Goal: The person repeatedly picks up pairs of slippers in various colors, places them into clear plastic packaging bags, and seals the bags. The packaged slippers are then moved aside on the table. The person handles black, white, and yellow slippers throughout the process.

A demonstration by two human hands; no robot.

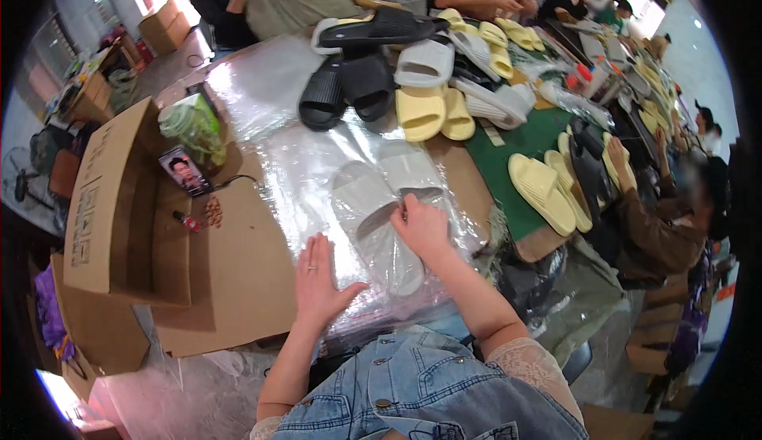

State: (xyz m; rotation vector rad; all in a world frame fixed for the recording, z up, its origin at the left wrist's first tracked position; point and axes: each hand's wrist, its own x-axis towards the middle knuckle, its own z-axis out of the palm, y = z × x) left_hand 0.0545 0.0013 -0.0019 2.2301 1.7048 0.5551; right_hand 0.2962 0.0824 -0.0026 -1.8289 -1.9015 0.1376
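A pair of pale grey slide slippers [361, 194] lies on a stack of clear plastic bags [294, 170] right in front of me. Whether the slippers are inside the top bag I cannot tell. My right hand [422, 224] is closed, its fingertips at the inner edge of the right slipper near the strap opening. To the left of the slippers, my left hand [321, 285] rests flat on the plastic with fingers straight and thumb spread. It touches only the bags.
Black slippers [345, 91], yellow slippers [425, 111] and white ones are heaped at the far side. A cardboard box [119, 210], a phone [185, 172] and a green bag [194, 130] stand at the left. A co-worker [663, 226] sits at the right beside more yellow slippers [540, 190].
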